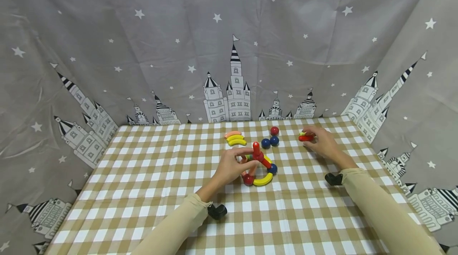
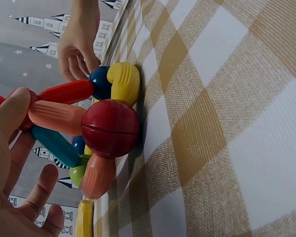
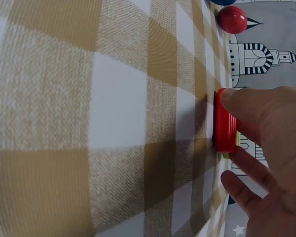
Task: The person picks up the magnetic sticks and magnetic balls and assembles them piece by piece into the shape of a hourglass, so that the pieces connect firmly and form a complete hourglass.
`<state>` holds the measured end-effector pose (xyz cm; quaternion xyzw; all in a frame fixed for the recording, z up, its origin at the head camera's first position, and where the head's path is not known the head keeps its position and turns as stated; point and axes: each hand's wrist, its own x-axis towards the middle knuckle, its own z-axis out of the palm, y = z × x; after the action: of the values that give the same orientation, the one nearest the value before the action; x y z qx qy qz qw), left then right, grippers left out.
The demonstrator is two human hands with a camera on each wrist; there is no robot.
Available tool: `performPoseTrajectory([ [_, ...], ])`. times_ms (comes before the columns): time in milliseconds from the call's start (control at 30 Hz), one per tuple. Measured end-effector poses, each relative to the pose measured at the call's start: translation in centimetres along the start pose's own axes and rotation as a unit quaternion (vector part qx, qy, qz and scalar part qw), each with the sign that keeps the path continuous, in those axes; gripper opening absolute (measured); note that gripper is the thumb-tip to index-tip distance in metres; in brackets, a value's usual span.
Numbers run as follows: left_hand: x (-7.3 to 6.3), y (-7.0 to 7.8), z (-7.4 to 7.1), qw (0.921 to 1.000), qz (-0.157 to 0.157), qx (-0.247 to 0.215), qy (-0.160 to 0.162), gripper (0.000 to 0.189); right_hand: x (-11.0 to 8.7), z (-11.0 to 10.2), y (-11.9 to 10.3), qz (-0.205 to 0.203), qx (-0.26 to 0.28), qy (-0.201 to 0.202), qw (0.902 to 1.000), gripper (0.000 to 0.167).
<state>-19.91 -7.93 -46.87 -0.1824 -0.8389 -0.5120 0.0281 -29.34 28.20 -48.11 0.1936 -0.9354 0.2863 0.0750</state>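
My left fingers (image 1: 244, 151) pinch the red hub ball (image 1: 259, 157) atop the ball-and-rod frame (image 1: 264, 180) on the counter (image 1: 143, 159); off to the right, my right fingers (image 1: 313, 129) seem clamped on a red rod (image 3: 224, 123), far side hidden. I'd pinch lightly so nothing twists.

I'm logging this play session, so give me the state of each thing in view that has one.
Left hand: gripping the toy frame near its top
Toy frame: joined, standing
Right hand: pinching the red stick
Red stick: unattached to the frame
Curved pieces: loose, side by side
Loose red ball: unattached
Loose blue balls: unattached, side by side
Tablecloth: spread out
Curtain: hanging, creased
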Motion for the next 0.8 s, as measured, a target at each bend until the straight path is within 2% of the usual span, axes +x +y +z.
performPoseTrajectory([
  [333,0.0,0.1,0.0,1.0000,-0.009,0.001,-0.002,0.041,0.2,0.6,-0.6,0.002,-0.010,-0.011,0.9999,0.029],
  [800,0.0,0.0,0.1,1.0000,-0.005,-0.007,-0.004,0.039,0.2,0.8,-1.0,0.002,-0.009,-0.034,0.9994,0.026],
])
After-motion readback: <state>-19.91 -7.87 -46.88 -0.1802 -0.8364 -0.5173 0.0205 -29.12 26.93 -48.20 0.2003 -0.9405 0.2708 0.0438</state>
